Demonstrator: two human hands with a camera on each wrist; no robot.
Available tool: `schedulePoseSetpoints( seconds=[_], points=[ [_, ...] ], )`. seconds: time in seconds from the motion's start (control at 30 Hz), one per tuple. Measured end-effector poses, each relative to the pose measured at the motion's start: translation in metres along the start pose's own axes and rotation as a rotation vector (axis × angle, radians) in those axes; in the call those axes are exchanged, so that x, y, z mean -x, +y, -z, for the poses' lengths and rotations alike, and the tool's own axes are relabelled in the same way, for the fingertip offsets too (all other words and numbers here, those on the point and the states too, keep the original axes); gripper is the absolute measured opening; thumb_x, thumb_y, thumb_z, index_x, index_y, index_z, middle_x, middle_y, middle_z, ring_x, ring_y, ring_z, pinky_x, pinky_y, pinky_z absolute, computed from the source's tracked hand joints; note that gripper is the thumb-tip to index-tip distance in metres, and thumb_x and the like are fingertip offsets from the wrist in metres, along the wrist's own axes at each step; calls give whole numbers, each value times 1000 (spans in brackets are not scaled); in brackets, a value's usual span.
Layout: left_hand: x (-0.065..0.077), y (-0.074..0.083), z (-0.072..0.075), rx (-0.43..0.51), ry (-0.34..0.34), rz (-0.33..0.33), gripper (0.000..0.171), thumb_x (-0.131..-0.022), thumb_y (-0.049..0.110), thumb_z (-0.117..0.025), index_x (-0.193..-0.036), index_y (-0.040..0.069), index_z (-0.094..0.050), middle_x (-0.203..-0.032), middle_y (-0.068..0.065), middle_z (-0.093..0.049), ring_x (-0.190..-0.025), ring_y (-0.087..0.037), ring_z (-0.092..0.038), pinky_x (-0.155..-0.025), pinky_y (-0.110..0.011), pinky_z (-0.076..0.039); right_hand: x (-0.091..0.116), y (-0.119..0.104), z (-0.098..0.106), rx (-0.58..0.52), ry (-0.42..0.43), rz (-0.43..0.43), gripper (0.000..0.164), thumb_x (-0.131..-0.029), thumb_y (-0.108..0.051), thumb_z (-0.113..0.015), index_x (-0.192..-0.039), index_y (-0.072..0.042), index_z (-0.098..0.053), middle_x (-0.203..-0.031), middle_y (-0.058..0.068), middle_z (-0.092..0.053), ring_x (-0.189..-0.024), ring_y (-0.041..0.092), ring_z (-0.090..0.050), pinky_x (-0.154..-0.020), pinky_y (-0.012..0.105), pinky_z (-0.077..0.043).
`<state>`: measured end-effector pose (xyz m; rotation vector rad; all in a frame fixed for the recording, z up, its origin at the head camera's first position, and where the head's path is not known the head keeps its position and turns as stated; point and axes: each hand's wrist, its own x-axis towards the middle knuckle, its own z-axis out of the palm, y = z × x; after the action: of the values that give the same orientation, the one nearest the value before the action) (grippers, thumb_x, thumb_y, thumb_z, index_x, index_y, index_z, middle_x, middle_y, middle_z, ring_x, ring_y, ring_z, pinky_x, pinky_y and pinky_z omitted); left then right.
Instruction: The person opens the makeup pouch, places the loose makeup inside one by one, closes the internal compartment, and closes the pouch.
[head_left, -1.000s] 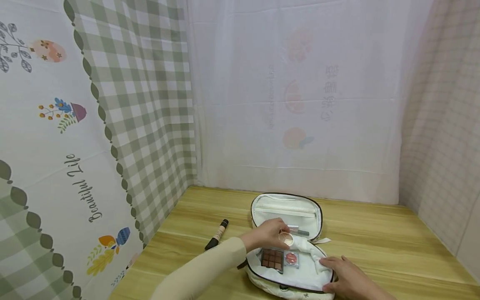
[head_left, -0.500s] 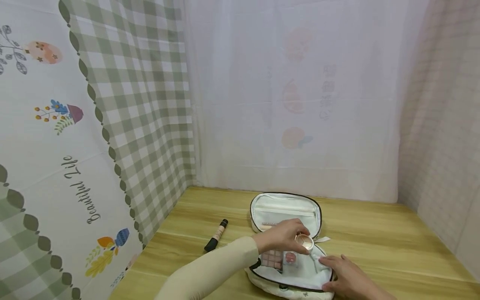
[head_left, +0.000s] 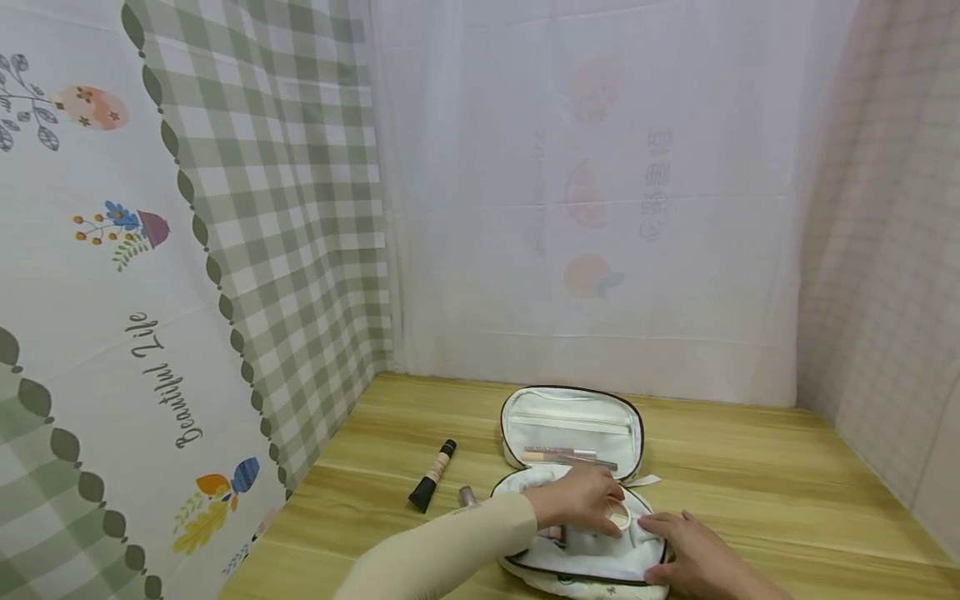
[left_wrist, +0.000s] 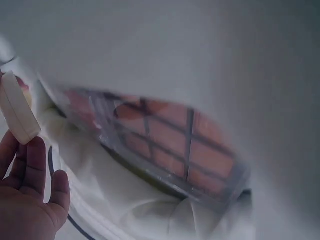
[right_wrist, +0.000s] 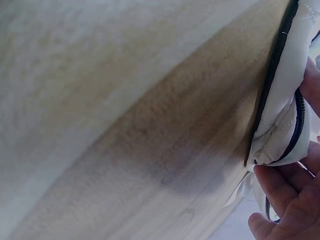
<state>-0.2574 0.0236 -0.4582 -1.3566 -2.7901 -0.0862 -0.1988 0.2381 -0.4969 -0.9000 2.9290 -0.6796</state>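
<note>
My left hand (head_left: pixel 585 498) holds a round makeup compact (head_left: pixel 618 514) between thumb and fingers, down inside the open white cosmetic bag (head_left: pixel 577 573). Seen edge-on in the left wrist view, the compact (left_wrist: pixel 20 109) looks pale and thick. My right hand (head_left: pixel 696 552) grips the bag's right wall; the right wrist view has the fingers (right_wrist: pixel 280 187) at its dark-zippered edge. An eyeshadow palette (left_wrist: pixel 172 142) with several square pans lies in the bag, mostly covered by the left forearm in the head view. Slim makeup pencils (head_left: pixel 573 457) lie in the raised lid (head_left: pixel 570 404).
Left of the bag, a black-capped beige tube (head_left: pixel 433 477) lies on the wooden table (head_left: pixel 750 467). A small lipstick-like tube (head_left: pixel 467 497) shows just beyond the left sleeve. A checked curtain (head_left: pixel 300 167) and a white one (head_left: pixel 480 250) surround the table.
The left hand has carried the compact rightward and down into the bag's right part. The pencils in the lid and the small tube have come into sight. The right hand keeps its place.
</note>
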Motion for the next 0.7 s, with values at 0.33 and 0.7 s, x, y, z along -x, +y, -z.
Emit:
schedulePoseSetpoints(
  seconds=[0.33, 0.7],
  points=[
    [-3, 2, -16, -100, -19, 24, 42, -76, 50, -82, -110, 27, -73, -95, 15, -57, -81, 4, -49, -66, -13, -35, 1, -1, -2, 27, 29, 36, 66, -70, -39, -86, -117, 5, -68, -115, 16, -66, -107, 36, -61, -96, 68, -33],
    [-6, 8, -25, -151, 3, -29, 39, -75, 51, -83, -104, 27, -71, -85, 15, -51, -74, 3, -45, -63, -11, -34, 3, -2, -3, 41, 49, 37, 66, -70, -38, -86, -117, 5, -68, -115, 16, -66, -107, 36, -62, -96, 67, -34]
  ],
)
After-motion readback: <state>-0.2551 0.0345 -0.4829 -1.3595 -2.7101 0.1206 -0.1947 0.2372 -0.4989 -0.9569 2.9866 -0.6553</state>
